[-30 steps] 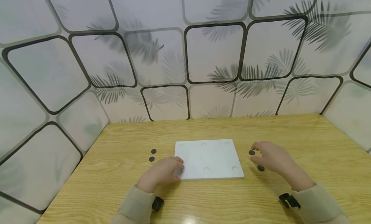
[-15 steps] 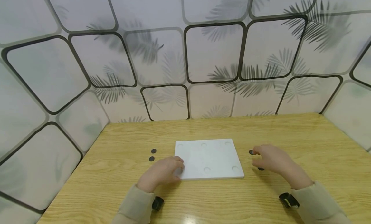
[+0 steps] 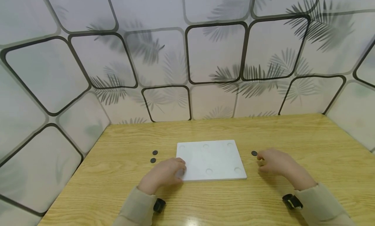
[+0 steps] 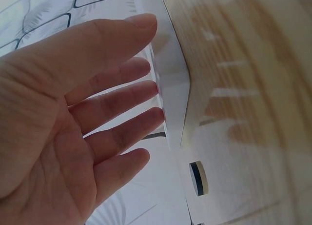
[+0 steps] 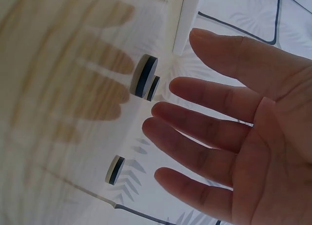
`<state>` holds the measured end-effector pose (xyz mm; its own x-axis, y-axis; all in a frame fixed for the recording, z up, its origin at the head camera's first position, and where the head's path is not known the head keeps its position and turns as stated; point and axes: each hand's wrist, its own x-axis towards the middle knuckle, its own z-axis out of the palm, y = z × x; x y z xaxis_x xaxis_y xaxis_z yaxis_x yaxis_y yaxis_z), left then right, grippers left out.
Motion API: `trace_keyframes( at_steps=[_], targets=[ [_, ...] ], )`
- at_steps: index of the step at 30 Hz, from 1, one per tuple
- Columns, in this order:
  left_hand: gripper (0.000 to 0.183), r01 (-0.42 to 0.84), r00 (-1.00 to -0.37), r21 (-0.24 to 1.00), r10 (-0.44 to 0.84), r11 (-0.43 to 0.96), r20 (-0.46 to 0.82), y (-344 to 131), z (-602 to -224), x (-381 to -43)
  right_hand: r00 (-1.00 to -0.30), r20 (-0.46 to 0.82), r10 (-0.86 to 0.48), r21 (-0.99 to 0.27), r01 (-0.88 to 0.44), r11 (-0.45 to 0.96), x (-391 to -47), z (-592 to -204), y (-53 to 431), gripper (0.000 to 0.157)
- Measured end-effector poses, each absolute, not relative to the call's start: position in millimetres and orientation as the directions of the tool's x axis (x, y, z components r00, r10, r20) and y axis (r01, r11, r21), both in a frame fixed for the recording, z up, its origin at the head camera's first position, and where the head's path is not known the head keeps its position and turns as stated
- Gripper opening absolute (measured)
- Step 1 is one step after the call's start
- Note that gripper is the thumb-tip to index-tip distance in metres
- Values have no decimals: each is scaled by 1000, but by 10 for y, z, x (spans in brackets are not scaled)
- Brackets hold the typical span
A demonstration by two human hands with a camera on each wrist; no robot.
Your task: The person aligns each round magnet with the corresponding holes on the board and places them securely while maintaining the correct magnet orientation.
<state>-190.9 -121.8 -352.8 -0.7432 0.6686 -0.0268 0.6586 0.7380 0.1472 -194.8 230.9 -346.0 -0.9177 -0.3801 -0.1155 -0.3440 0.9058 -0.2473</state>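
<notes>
A white rectangular board (image 3: 211, 159) with several shallow round recesses lies flat on the table. My left hand (image 3: 165, 174) is at its near left corner; in the left wrist view the fingers (image 4: 129, 95) are loosely extended against the board edge (image 4: 170, 88). To the right of the board, my right hand (image 3: 276, 162) hovers low over the table, fingers relaxed and holding nothing. A black disc (image 3: 254, 153) lies just beyond its fingertips. In the right wrist view three discs appear: a near disc (image 5: 145, 77), a disc partly behind it (image 5: 154, 88), and a lower disc (image 5: 115, 170).
Two more black discs, a farther disc (image 3: 155, 152) and a nearer disc (image 3: 153, 160), lie left of the board. The glossy wooden table (image 3: 211, 200) meets a patterned wall covering (image 3: 216, 57) at the back and sides.
My right hand has drawn slightly right and toward me, uncovering the far disc and hiding the nearer one in the head view. The left hand and board have stayed still.
</notes>
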Motion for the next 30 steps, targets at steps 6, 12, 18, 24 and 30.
trace_keyframes(
  at_steps=[6,12,18,24,30],
  targets=[
    [28,657,-745,146,667,740,-27,-1217,-3545,-1920,-916,-128,-381,-296,-331,896,-1907,-3492,2313,12],
    [28,659,-744,144,668,738,-23,-1216,-3547,-1920,-909,-125,-397,-306,-345,887,-1893,-3495,2325,14],
    [28,662,-741,140,671,737,-24,-1215,-3551,-1923,-905,-126,-406,-319,-351,880,-1892,-3498,2326,15],
    [27,669,-735,137,678,730,-24,-1213,-3545,-1922,-900,-129,-416,-301,-364,881,-1905,-3507,2336,10],
    [28,663,-739,145,673,734,-25,-1213,-3542,-1918,-899,-133,-417,-297,-365,882,-1903,-3514,2336,11]
  ],
)
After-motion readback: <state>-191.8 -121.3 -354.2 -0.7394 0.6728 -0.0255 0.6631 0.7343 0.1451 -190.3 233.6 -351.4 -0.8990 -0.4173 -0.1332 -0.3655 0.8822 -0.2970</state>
